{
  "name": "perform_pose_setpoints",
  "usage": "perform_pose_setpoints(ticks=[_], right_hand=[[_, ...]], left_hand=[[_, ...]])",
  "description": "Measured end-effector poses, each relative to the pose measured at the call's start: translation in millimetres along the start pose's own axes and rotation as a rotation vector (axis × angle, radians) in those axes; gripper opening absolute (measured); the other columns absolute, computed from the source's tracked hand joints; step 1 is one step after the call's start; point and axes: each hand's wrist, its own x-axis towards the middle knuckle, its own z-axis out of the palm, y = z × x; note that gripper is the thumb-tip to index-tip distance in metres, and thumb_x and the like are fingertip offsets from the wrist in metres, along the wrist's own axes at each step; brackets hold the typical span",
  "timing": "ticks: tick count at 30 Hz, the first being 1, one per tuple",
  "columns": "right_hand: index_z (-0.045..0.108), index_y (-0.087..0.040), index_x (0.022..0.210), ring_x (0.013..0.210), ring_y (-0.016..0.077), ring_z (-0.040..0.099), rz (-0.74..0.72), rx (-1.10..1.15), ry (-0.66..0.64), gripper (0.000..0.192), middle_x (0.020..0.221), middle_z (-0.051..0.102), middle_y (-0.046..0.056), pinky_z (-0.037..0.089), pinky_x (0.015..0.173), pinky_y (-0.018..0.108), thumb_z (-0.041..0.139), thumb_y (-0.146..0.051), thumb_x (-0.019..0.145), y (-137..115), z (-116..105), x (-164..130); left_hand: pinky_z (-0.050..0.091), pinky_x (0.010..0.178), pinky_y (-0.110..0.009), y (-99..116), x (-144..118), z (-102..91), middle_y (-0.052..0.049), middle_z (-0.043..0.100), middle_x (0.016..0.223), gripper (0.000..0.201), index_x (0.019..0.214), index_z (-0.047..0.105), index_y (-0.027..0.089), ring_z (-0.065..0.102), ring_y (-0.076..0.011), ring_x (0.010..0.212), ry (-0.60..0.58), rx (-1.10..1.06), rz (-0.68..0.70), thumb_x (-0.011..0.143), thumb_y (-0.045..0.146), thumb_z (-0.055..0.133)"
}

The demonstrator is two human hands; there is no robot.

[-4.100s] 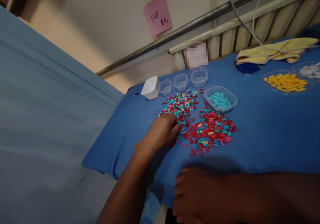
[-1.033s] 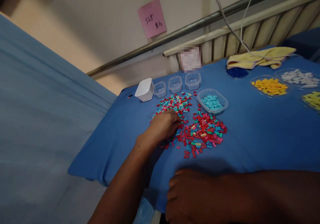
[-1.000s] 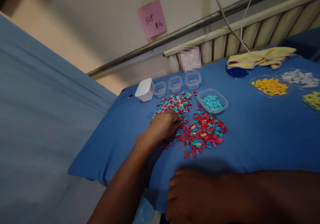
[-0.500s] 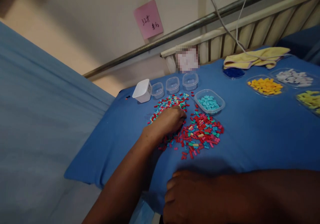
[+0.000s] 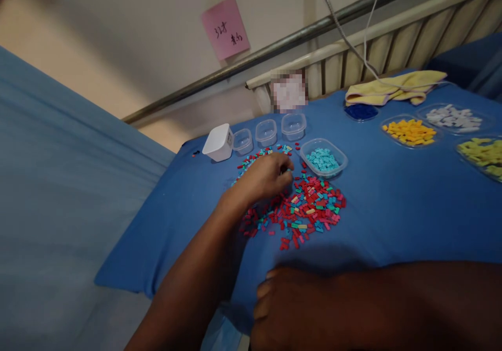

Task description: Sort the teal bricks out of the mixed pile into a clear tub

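Note:
My left hand (image 5: pixel 270 176) is over a mixed pile of small plastic building blocks (image 5: pixel 309 204), mostly red and pink with some teal, green and cream. Its thumb and fingers are curled close together; what is between them, if anything, is too small to make out. Just right of that hand stands a clear tub holding turquoise blocks (image 5: pixel 323 160). At the near edge, my right hand (image 5: pixel 280 301) rests with fingers curled in, its palm side hidden. Part of the pile lies hidden under my left hand and forearm.
Behind the pile stand a white container (image 5: pixel 218 143) and clear tubs (image 5: pixel 265 133) in a row. Trays of orange blocks (image 5: pixel 410 131), white blocks (image 5: pixel 455 117) and yellow-green pieces (image 5: pixel 484 155) are at the right. A yellow cloth (image 5: pixel 392 89) lies over a blue-filled tray (image 5: pixel 361 112).
My left hand has lifted slightly off the blocks, and its thumb and fingertips now show. My right hand stays at the near edge. The view has shifted a little.

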Motion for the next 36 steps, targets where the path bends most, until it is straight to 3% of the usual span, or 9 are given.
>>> perform_pose_setpoints(ticks=[4,8,11,14,19,25,30,36], right_hand=[[0.080,-0.028,0.093,0.086,0.0204,0.072,0.003,-0.005,-0.021,0.022,0.087,0.081,-0.002,0.045,0.071,0.036,0.075,-0.045,0.105,-0.7,-0.3,-1.6],[0.079,-0.028,0.097,0.090,0.0207,0.073,-0.015,-0.007,0.013,0.017,0.096,0.083,-0.003,0.045,0.072,0.037,0.074,-0.042,0.106,0.0,-0.4,-5.1],[0.077,-0.029,0.092,0.090,0.0201,0.073,-0.014,0.024,0.026,0.015,0.094,0.083,-0.005,0.046,0.071,0.035,0.077,-0.039,0.102,2.0,3.1,-5.0],[0.076,-0.028,0.087,0.086,0.0195,0.073,-0.031,0.028,0.036,0.021,0.087,0.081,-0.004,0.047,0.071,0.035,0.078,-0.044,0.101,3.8,7.8,-2.2],[0.077,-0.026,0.088,0.086,0.0211,0.072,-0.021,0.013,0.040,0.026,0.087,0.080,-0.002,0.047,0.071,0.038,0.074,-0.048,0.103,2.9,8.5,-1.1],[0.076,-0.026,0.091,0.089,0.0200,0.071,0.020,0.028,0.036,0.017,0.091,0.079,-0.002,0.048,0.078,0.036,0.078,-0.038,0.102,-1.4,4.7,-6.4],[0.078,-0.027,0.095,0.089,0.0201,0.071,0.021,0.029,0.019,0.019,0.092,0.081,-0.003,0.047,0.077,0.036,0.076,-0.043,0.104,-2.1,1.5,-5.3],[0.079,-0.026,0.093,0.083,0.0188,0.069,0.024,0.019,0.026,0.023,0.088,0.080,-0.003,0.046,0.073,0.035,0.074,-0.045,0.104,-4.0,-5.7,-4.6]], left_hand=[[0.051,0.072,-0.029,17.8,26.6,-2.0,-0.004,0.077,0.092,0.022,0.115,0.078,0.015,0.068,-0.0163,0.081,0.092,-0.284,0.059,0.098,0.021,0.066],[0.057,0.085,-0.031,24.3,44.2,-2.9,-0.008,0.082,0.110,0.031,0.131,0.079,0.015,0.072,-0.0167,0.091,0.090,-0.359,0.106,0.103,0.024,0.070],[0.058,0.088,-0.033,10.6,40.9,-5.9,-0.008,0.083,0.109,0.023,0.120,0.084,0.018,0.074,-0.0185,0.091,0.081,-0.200,0.031,0.102,0.021,0.070],[0.056,0.089,-0.033,-8.4,27.7,-5.6,-0.007,0.085,0.105,0.020,0.104,0.087,0.020,0.076,-0.0218,0.093,-0.010,0.087,-0.050,0.097,0.015,0.070],[0.056,0.100,-0.034,-23.9,12.0,6.9,-0.007,0.085,0.125,0.037,0.120,0.088,0.025,0.078,-0.0269,0.115,-0.128,0.354,-0.058,0.096,0.011,0.065],[0.057,0.107,-0.036,-29.4,16.3,12.2,-0.011,0.083,0.129,0.034,0.122,0.087,0.020,0.077,-0.0278,0.121,-0.138,0.405,0.027,0.096,0.011,0.067],[0.058,0.102,-0.038,-33.6,19.4,15.0,-0.014,0.082,0.121,0.027,0.114,0.085,0.016,0.077,-0.0280,0.115,-0.119,0.436,0.069,0.102,0.014,0.060],[0.058,0.095,-0.038,-30.7,14.2,19.1,-0.015,0.080,0.123,0.030,0.120,0.079,0.014,0.077,-0.0294,0.111,-0.119,0.513,0.049,0.105,0.016,0.053]])
